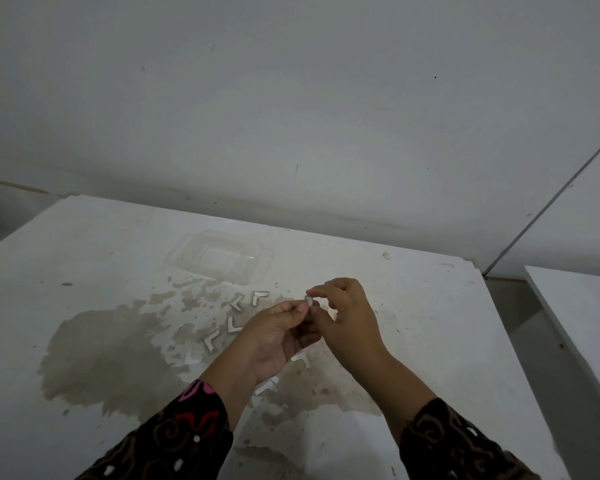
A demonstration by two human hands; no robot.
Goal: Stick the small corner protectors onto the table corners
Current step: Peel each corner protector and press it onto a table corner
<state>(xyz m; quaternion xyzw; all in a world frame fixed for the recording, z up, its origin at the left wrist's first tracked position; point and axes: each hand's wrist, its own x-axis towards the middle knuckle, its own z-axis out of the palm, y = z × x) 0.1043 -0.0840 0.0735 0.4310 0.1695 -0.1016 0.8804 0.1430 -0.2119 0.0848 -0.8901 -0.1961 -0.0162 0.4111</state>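
Note:
Both hands meet above the middle of a stained white table (84, 258). My left hand (274, 337) and my right hand (347, 317) pinch one small clear corner protector (309, 301) between their fingertips. Several more L-shaped clear protectors lie loose on the table: one (259, 296) just left of the hands, another (234, 325) below it, one (211, 341) further left, and others partly hidden under my wrists (300, 359). The table's far right corner (473, 266) and far left corner (71, 197) are in sight.
A clear plastic tray (219, 256) lies on the table behind the loose protectors. A grey wall stands right behind the table. A second white surface (575, 306) stands to the right, across a narrow gap. A wide brown stain covers the table's middle.

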